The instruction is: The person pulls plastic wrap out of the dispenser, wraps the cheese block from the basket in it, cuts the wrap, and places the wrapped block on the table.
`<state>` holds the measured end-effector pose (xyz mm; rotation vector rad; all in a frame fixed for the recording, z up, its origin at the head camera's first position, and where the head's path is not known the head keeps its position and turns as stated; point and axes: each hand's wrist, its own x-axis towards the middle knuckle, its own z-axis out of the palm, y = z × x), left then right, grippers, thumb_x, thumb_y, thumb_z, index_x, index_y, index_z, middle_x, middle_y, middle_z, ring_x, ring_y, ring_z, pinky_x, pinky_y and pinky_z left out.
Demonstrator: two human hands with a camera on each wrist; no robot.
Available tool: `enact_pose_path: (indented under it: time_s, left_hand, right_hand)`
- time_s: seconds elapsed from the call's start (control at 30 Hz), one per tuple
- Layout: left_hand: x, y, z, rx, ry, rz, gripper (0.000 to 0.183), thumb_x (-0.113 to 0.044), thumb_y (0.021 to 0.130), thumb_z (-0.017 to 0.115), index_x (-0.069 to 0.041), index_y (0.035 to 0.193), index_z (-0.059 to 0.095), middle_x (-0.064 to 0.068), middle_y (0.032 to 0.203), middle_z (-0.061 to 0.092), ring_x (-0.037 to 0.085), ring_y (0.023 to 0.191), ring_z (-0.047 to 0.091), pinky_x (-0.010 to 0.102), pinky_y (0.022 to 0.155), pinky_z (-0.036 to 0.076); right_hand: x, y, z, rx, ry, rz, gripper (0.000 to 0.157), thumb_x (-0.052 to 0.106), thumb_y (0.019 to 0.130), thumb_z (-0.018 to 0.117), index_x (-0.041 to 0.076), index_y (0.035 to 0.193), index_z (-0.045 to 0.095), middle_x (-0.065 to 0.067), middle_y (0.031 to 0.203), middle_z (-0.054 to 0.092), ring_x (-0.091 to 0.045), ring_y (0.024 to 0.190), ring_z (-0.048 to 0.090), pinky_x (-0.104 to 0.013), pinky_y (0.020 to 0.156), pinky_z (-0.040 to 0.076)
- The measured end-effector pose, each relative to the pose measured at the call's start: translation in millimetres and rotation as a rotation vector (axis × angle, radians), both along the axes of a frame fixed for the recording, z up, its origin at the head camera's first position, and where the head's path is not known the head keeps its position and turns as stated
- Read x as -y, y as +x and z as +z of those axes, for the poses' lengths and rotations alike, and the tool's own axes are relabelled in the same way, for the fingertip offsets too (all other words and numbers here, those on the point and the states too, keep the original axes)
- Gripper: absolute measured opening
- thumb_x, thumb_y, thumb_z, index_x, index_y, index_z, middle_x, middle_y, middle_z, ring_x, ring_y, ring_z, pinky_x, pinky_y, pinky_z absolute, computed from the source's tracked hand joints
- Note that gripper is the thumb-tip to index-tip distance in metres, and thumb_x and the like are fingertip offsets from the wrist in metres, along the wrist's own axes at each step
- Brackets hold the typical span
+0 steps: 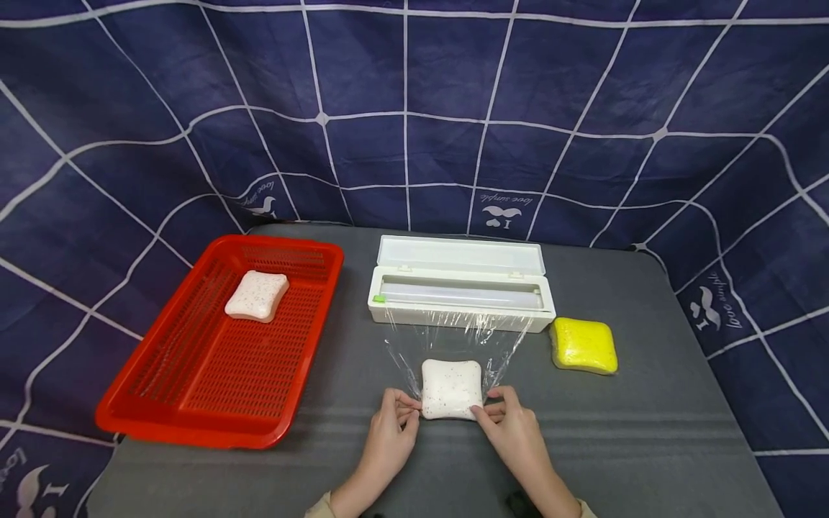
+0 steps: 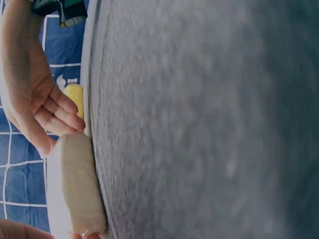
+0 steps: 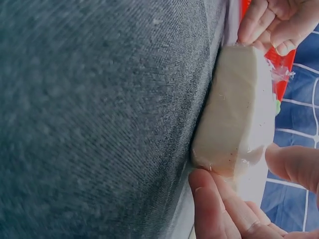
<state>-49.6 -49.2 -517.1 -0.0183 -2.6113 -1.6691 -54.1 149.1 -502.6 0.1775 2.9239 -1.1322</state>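
A white speckled block (image 1: 451, 389), pillow-shaped with curved-in sides, lies on the grey table between both hands. Clear plastic wrap (image 1: 476, 329) stretches from the dispenser box (image 1: 460, 316) down to the block and clings about it. At the block's left edge, my left hand (image 1: 392, 432) pinches the film between thumb and fingers. My right hand (image 1: 514, 432) holds film at the lower right corner, its thumb touching the block. The right wrist view shows the right thumb (image 3: 294, 162) on the block's upper face, with fingers at its end.
A red plastic basket (image 1: 223, 432) stands on the left, holding another white speckled block (image 1: 257, 296). Right of the dispenser lies a yellow block (image 1: 584, 346) with a shiny, film-like surface. The dispenser's lid (image 1: 461, 254) is raised. A dark blue checked cloth (image 1: 447, 79) hangs behind.
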Motion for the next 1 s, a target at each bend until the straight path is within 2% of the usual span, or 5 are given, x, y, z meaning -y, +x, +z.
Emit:
enact_pose_path:
  time_s: [0.33,0.57,0.67,0.83,1.0]
  left_hand:
    - [13,-11.3,7.9,0.026,-0.067,-0.04,0.018,0.01,0.084,0.056,-0.002,0.097,0.05,0.007,0.092,0.069,0.019,0.084,0.069,0.025,0.074,0.056]
    - [35,-49.3,31.0,0.05,-0.135,0.142,0.019,-0.006,0.092,0.061,0.0,0.106,0.049,0.016,0.101,0.065,0.028,0.09,0.067,0.036,0.075,0.053]
    - [40,-72.8,39.2,0.089,-0.096,0.217,0.026,-0.012,0.096,0.059,0.003,0.112,0.046,0.023,0.109,0.06,0.035,0.099,0.065,0.045,0.08,0.053]
    - [43,-106.4,41.9,0.147,-0.01,0.299,0.03,-0.014,0.097,0.057,0.005,0.117,0.045,0.026,0.117,0.058,0.039,0.111,0.061,0.049,0.088,0.052]
    - [40,-124.4,38.4,0.144,0.047,0.339,0.026,-0.012,0.096,0.059,0.005,0.112,0.048,0.026,0.112,0.065,0.038,0.105,0.064,0.047,0.086,0.054]
  right_hand:
    - [-6,-5.3,5.8,0.03,0.003,0.025,0.028,0.026,0.091,0.071,0.003,0.103,0.06,-0.004,0.077,0.073,-0.015,0.067,0.071,-0.028,0.053,0.052]
    - [-21,-26.4,26.3,0.016,0.097,0.041,0.024,0.029,0.092,0.069,0.005,0.09,0.065,-0.001,0.073,0.067,-0.011,0.062,0.06,-0.03,0.057,0.048]
    - [-36,-44.6,35.0,0.014,0.102,-0.018,0.027,0.03,0.095,0.065,0.003,0.09,0.066,-0.006,0.074,0.066,-0.015,0.062,0.057,-0.03,0.058,0.045]
    - [-63,-81.3,39.0,-0.053,0.038,-0.225,0.034,0.029,0.097,0.059,-0.004,0.103,0.064,-0.021,0.091,0.068,-0.03,0.074,0.064,-0.031,0.06,0.047]
    - [-77,-108.3,34.9,-0.081,-0.156,-0.343,0.035,0.025,0.098,0.059,-0.007,0.112,0.059,-0.027,0.1,0.071,-0.027,0.078,0.071,-0.019,0.06,0.048]
